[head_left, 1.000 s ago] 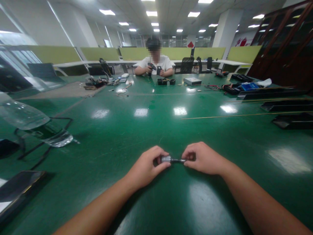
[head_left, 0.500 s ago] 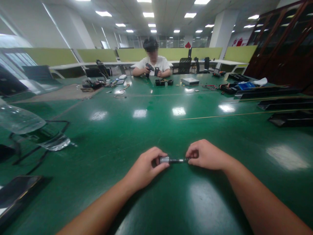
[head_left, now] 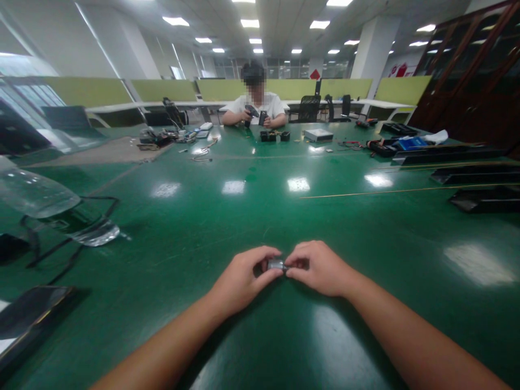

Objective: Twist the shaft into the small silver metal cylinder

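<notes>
Between the left hand (head_left: 241, 279) and the right hand (head_left: 320, 270), at the green surface (head_left: 260, 216), one small grey cylinder (head_left: 275, 264) is lying crosswise. Grip of the left hand: pinching the cylinder's left portion, thumb on the near side, fingers on the far side, the grey body showing past the fingertips. Grip of the right hand: pinching a dark shaft (head_left: 286, 268) at the cylinder's right end, fingertips mostly hiding it. Left of the cylinder: one clear bottle (head_left: 60, 203), with one flat black device (head_left: 36, 309) lying nearer. Far beyond the cylinder: one person (head_left: 276, 103) is holding dark items (head_left: 263, 117).
</notes>
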`<state>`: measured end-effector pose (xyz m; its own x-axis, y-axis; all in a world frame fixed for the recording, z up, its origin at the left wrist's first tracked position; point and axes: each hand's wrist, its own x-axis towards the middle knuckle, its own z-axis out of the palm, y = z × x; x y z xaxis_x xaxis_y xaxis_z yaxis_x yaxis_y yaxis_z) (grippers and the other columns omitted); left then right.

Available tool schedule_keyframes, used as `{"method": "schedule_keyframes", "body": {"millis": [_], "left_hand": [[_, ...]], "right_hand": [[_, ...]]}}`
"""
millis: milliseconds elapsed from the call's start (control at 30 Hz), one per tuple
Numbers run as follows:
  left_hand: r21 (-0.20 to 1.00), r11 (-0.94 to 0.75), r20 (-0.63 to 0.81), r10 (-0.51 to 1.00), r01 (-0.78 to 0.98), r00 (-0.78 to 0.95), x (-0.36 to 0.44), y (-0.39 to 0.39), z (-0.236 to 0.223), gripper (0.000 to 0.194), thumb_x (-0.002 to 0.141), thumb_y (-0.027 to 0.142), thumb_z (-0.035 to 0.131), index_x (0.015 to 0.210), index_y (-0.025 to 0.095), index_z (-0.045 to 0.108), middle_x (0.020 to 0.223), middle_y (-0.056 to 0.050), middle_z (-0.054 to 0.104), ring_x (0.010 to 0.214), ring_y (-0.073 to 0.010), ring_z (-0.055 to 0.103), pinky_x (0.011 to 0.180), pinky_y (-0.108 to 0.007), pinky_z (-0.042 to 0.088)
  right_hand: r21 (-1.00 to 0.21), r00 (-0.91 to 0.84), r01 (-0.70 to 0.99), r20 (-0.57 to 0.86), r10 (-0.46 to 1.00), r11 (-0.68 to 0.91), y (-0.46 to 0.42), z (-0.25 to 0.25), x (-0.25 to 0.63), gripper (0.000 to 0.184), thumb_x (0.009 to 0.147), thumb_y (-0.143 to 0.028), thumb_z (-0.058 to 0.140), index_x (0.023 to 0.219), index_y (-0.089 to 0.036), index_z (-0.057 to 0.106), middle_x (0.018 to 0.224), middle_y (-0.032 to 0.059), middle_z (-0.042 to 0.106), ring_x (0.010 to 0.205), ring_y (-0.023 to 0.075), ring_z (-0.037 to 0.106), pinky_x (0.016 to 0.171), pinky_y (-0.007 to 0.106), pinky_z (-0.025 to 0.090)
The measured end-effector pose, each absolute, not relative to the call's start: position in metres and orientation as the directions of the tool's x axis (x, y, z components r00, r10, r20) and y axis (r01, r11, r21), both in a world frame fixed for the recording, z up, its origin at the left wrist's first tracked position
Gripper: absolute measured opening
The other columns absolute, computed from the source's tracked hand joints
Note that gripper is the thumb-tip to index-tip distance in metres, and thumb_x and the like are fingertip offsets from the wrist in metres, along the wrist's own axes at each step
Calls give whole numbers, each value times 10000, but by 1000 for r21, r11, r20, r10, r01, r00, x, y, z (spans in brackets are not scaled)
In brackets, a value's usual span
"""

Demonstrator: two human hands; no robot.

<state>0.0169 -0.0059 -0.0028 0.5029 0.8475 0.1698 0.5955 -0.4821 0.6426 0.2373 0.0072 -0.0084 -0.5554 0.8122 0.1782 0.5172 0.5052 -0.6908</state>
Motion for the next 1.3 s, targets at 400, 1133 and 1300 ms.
{"method": "schedule_keyframes", "body": {"millis": [400,1133,1300], "left_hand": [[617,-514,201,835,596,512,17,-3,-7,201,826,211,687,1023,192,655,895,-23,620,813,-160,576,747,-273,451],[624,-510,189,834,592,519,16,-3,-5,194,826,225,693,1013,195,655,892,-19,616,805,-156,571,735,-269,444],[625,-507,187,836,593,516,16,-3,-5,200,824,231,691,1017,194,656,894,-23,619,801,-160,574,730,-270,447]], "right_hand": [[-665,-516,539,224,827,517,8,-14,233,104,794,-228,684,871,-200,748,781,13,688,713,130,580,663,247,415],[-676,-533,528,209,820,515,8,-12,238,100,783,-213,686,864,-205,745,765,1,677,704,121,576,649,236,413],[-678,-531,533,199,824,507,8,-13,240,98,780,-219,688,859,-206,743,761,-1,674,695,120,574,641,234,410]]}}
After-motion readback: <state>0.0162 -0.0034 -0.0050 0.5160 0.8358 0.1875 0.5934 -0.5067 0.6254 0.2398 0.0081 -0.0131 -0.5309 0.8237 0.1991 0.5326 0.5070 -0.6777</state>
